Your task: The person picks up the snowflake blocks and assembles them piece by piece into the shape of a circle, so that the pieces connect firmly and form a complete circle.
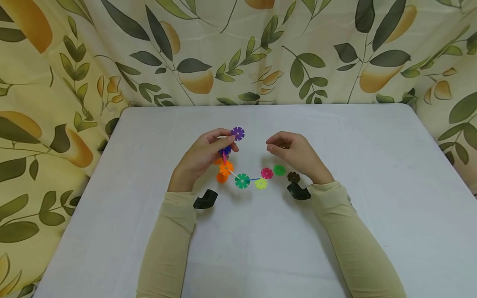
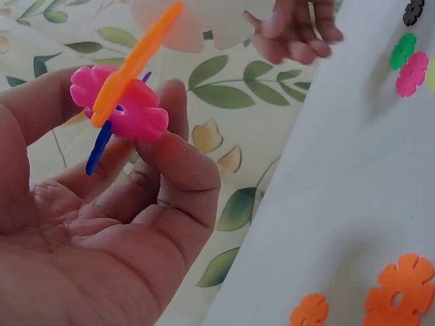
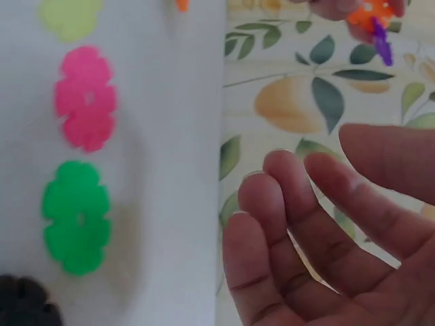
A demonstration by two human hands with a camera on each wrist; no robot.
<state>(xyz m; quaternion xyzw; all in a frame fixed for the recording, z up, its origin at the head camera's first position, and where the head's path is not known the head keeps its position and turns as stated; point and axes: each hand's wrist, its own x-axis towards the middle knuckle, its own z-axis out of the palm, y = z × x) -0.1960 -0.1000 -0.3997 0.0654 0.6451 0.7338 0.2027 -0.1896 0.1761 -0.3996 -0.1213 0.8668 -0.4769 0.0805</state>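
My left hand [image 1: 197, 159] is raised over the table and pinches a cluster of joined, notched plastic discs. A purple disc [image 1: 237, 133] stands out by the fingertips. The left wrist view shows a pink disc [image 2: 146, 119] between thumb and fingers, an orange disc [image 2: 136, 64] crossing it, a blue disc [image 2: 99, 151] below and a pale white disc [image 2: 180, 27] at the top. My right hand [image 1: 298, 151] hovers apart from the cluster. Its fingers [image 3: 319, 231] are loosely bent, with the thumb apart and nothing held between them.
Loose discs lie on the white table [image 1: 261, 240]: pink [image 1: 266, 173], light green [image 1: 279, 170], yellow [image 1: 261, 183], dark brown [image 1: 293, 177], teal [image 1: 242, 181] and orange [image 1: 222, 178]. Black wrist-worn pieces show by both cuffs. A leaf-patterned curtain [image 1: 238, 49] hangs behind.
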